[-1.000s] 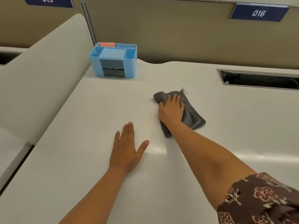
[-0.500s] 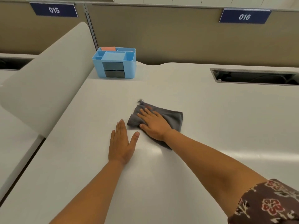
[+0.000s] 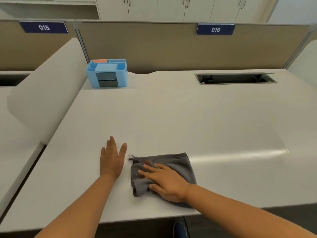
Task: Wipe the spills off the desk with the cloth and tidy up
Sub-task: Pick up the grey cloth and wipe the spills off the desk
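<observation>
A grey folded cloth (image 3: 178, 164) lies on the white desk (image 3: 188, 117) close to its near edge. My right hand (image 3: 164, 182) presses flat on the cloth, fingers spread and pointing left, covering its lower middle. My left hand (image 3: 112, 158) rests palm down on the bare desk just left of the cloth, fingers together, holding nothing. I can make out no spill on the desk surface.
A light blue desk organiser (image 3: 107, 73) stands at the back left against the beige partition (image 3: 171, 47). An open cable slot (image 3: 235, 78) is cut into the desk at the back right. A white curved divider (image 3: 44, 93) borders the left side.
My right hand has dragged the cloth from the middle of the desk toward the near edge. The left hand stayed flat on the desk. The camera has tilted up.
</observation>
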Available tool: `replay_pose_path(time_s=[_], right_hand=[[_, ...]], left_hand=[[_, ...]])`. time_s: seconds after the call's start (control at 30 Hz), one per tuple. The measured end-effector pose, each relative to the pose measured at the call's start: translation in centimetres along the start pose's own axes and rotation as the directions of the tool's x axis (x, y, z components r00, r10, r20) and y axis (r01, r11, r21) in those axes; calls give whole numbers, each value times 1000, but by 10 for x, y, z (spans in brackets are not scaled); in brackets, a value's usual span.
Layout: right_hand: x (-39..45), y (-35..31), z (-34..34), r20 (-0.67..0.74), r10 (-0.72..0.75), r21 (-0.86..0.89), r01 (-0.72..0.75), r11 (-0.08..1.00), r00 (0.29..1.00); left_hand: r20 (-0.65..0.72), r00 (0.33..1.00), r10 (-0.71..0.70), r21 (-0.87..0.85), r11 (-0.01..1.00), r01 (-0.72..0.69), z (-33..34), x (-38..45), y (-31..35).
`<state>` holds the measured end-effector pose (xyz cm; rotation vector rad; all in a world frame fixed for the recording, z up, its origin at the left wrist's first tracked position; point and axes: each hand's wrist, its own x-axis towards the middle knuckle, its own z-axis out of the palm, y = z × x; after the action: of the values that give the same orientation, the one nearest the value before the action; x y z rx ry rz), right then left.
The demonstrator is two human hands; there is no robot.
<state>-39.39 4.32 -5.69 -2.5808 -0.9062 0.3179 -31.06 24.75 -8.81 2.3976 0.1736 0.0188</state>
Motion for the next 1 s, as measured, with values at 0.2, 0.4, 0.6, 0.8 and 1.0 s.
replay_pose_path(time_s=[0.2,0.4,0.6,0.8,1.0], right_hand=[[-56,-39,2,178,160,463,-226,857,971],[-56,-12,-47,230,512,900,-381,211,828],[-21,58,-104,119,709,967,-244,77,696],[6,79,-83,-418,632,336,-535,775,653],[16,69,-9,-221,516,-160,-553,818,827]], left_hand=[[57,996,63,175,982,-72,2,-2,0],[100,990,94,277,953,-119,5,0,2],[135,978,158,301,934,-192,5,-3,5],[183,964,191,342,907,-245,8,0,9],[198,953,228,375,881,-288,11,9,10]])
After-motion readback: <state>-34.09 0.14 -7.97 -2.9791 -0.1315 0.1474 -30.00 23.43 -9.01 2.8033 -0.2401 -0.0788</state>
